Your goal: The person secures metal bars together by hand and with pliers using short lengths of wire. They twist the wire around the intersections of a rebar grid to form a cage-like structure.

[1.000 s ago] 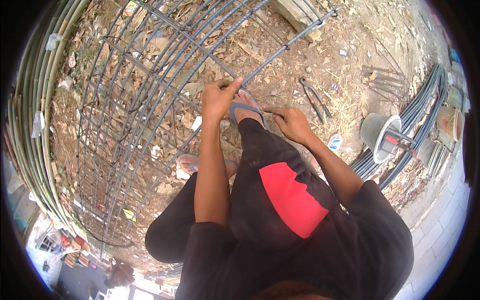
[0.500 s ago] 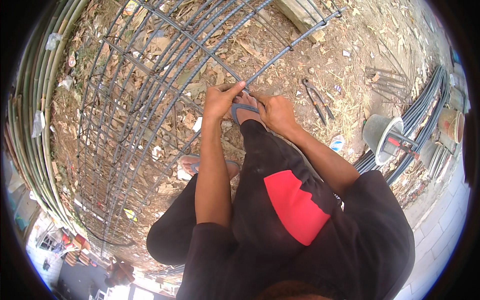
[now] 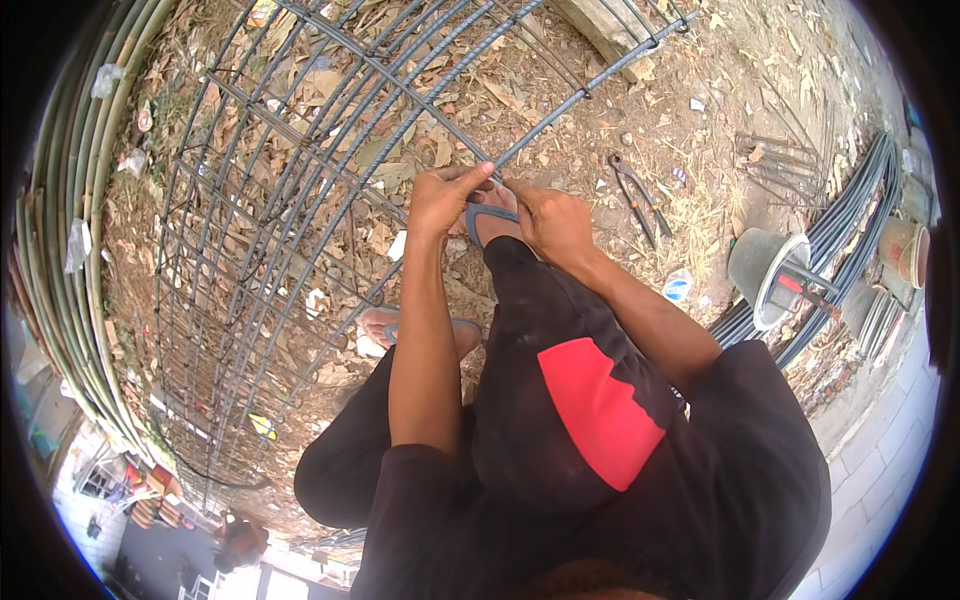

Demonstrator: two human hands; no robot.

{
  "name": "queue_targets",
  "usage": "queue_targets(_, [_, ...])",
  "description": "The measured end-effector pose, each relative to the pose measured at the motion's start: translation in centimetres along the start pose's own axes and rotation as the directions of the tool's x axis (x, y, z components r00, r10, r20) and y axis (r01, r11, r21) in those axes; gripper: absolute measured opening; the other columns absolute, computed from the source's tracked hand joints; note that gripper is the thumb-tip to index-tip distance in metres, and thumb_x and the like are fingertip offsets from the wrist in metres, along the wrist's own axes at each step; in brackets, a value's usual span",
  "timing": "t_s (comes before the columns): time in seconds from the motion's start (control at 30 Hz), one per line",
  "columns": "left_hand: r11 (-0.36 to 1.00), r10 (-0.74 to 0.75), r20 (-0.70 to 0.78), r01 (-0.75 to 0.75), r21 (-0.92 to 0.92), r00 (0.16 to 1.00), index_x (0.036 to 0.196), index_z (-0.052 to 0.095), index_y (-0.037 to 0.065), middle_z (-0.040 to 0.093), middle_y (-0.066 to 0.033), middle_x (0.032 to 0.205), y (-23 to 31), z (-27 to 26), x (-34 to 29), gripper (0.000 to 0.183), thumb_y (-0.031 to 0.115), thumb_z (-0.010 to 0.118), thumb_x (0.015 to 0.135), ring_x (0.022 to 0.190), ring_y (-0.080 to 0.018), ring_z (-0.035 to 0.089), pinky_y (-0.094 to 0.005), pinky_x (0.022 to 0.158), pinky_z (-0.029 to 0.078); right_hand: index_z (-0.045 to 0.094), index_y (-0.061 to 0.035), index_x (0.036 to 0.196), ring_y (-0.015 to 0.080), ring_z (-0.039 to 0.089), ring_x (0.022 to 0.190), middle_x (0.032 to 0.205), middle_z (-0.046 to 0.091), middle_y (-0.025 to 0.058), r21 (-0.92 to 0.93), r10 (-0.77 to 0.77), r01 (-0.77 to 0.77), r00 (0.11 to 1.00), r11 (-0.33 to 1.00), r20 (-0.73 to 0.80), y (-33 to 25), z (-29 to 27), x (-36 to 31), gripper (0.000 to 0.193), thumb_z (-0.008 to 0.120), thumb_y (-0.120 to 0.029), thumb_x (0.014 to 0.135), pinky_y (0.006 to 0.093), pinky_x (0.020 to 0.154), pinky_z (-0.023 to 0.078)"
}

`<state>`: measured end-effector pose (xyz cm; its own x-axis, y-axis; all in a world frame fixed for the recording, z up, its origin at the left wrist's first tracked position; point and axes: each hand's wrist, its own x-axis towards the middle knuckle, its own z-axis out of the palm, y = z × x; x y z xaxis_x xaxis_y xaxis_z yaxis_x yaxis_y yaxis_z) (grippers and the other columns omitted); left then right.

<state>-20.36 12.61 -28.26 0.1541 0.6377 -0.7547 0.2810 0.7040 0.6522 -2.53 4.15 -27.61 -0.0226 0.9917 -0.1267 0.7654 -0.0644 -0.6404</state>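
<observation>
A cage of grey steel rebar (image 3: pixel 440 112) lies over the ground ahead and to my left, its crossing bars tied together. At its near corner two bars meet beside my hands. My left hand (image 3: pixel 440 203) is closed around the corner end of the rebar, thumb lying along the top. Just right of it, my right hand (image 3: pixel 557 225) is closed with its index finger and thumb at the same corner; whatever it pinches is too small or hidden to make out. My sandalled foot (image 3: pixel 492 215) is right below the corner.
Pincers (image 3: pixel 640 205) with dark handles lie on the leafy ground to the right. Beyond them are a grey bucket (image 3: pixel 750 265), a coil of dark rods (image 3: pixel 860 215) and thin wire pieces (image 3: pixel 785 165). Bamboo poles (image 3: pixel 90 200) line the left. A wooden beam (image 3: pixel 610 40) lies ahead.
Both hands stay at the rebar corner, the right hand shifting very slightly. The view has moved a little; otherwise the surroundings look the same.
</observation>
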Motion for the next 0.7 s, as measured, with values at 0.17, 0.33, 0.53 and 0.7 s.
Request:
queue_targets(0.17, [0.999, -0.009, 0.007, 0.009, -0.032, 1.000, 0.108, 0.075, -0.004, 0.077, -0.0114, 0.092, 0.0, -0.1, 0.2, 0.045, 0.035, 0.084, 0.086, 0.076, -0.0147, 0.069, -0.0269, 0.063, 0.049, 0.074, -0.0116, 0.115, 0.0364, 0.071, 0.070, 0.082, 0.073, 0.0162, 0.002, 0.009, -0.009, 1.000, 1.000, -0.006, -0.1, 0.6, 0.3, 0.025, 0.062, -0.015, 0.093, 0.0461, 0.061, 0.055])
queue_targets(0.33, [0.997, 0.073, 0.067, -0.072, -0.005, 0.995, 0.101, 0.075, -0.001, 0.076, -0.0098, 0.089, -0.2, -0.1, 0.4, 0.031, 0.026, 0.082, 0.088, 0.077, -0.0131, 0.069, -0.0257, 0.063, 0.048, 0.074, -0.0096, 0.110, 0.0376, 0.069, 0.067, 0.079, 0.072, 0.0179, -0.046, 0.035, -0.032, 0.997, 0.998, 0.068, -0.1, 0.0, 0.9, 0.021, 0.063, -0.015, 0.093, 0.0478, 0.060, 0.054])
queue_targets(0.53, [0.988, 0.120, -0.007, -0.120, -0.101, 0.993, 0.095, 0.076, 0.000, 0.075, -0.0083, 0.082, -0.5, 0.8, 0.2, 0.023, 0.021, 0.082, 0.087, 0.067, -0.0124, 0.067, -0.0237, 0.058, 0.045, 0.071, -0.0079, 0.098, 0.0388, 0.068, 0.065, 0.075, 0.070, 0.0178, -0.056, 0.028, -0.024, 0.996, 0.998, 0.083, -1.7, -2.3, 2.1, 0.014, 0.064, -0.019, 0.093, 0.0495, 0.058, 0.052])
queue_targets(0.7, [0.987, 0.152, -0.071, -0.155, -0.041, 0.986, 0.089, 0.076, 0.000, 0.073, -0.0071, 0.076, -0.3, 1.2, -0.2, 0.020, 0.019, 0.081, 0.087, 0.062, -0.0114, 0.064, -0.0246, 0.056, 0.044, 0.071, -0.0079, 0.092, 0.0381, 0.069, 0.071, 0.077, 0.070, 0.0158, -0.173, -0.304, 0.346, 0.925, 0.922, 0.230, -1.3, -5.4, 7.2, 0.014, 0.068, -0.021, 0.089, 0.0492, 0.062, 0.052])
